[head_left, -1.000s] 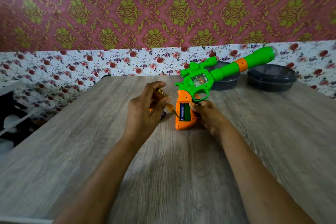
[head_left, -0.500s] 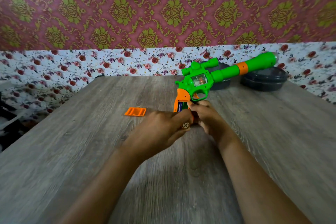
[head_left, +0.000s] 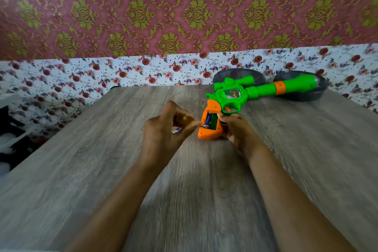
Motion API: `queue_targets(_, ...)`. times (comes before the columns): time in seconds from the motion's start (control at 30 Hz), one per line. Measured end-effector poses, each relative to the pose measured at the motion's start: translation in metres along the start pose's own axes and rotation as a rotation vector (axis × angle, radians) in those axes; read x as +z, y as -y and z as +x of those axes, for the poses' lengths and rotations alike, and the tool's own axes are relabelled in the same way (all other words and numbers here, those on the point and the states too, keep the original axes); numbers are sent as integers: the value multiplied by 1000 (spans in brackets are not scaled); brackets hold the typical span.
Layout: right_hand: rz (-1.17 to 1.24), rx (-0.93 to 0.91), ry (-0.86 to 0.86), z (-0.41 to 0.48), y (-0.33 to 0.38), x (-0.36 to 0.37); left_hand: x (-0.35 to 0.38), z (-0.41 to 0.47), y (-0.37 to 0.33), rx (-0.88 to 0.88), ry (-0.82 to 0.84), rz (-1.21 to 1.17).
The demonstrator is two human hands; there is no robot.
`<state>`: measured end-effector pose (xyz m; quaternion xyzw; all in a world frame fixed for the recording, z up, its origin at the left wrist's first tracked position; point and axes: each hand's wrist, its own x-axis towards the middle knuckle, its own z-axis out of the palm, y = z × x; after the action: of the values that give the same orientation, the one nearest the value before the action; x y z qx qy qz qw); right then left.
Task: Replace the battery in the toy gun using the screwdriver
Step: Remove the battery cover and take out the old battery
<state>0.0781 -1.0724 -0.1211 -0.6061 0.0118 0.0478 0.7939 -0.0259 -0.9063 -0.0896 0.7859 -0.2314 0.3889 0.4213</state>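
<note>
Both forearms over grey wood worktop (head_left: 102, 170); left grip (head_left: 163, 135) clenched round amber-handled screwdriver (head_left: 184, 117), with a blurred purple-white bit under its fingers that can't be identified. Just right of it, right grip (head_left: 235, 131) grasps the orange handle of the toy gun (head_left: 233, 96), butt on the worktop, cover off, purple battery (head_left: 208, 120) showing in the open bay facing the left grip. Beyond the right grip the green barrel crosses in front of two dark round tubs (head_left: 231, 74), floral wallpaper (head_left: 184, 16) behind.

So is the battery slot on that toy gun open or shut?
Open: the slot in the orange handle has no cover, and a battery lies bare inside.
</note>
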Motion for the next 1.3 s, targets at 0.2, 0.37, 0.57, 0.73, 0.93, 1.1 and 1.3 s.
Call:
queue_targets(0.2,10,23,-10,-3,1,-1,3,-3,-2,106,-9,44)
queue_targets(0.37,39,3,-9,-1,1,-4,5,-3,-1,168,-12,93)
queue_targets(0.57,-26,5,-18,0,-3,2,-1,6,6,-71,-292,-57)
queue_targets(0.73,-62,-12,3,-2,-5,10,4,4,9,-186,-170,1)
queue_targets(0.93,-208,-131,9,-7,-3,21,16,-2,20,-351,145,399)
queue_targets(1.1,-172,-142,71,-12,-2,31,18,0,22,-381,189,503)
queue_targets(1.3,-247,-189,87,-13,-5,30,21,-1,25,-427,303,560)
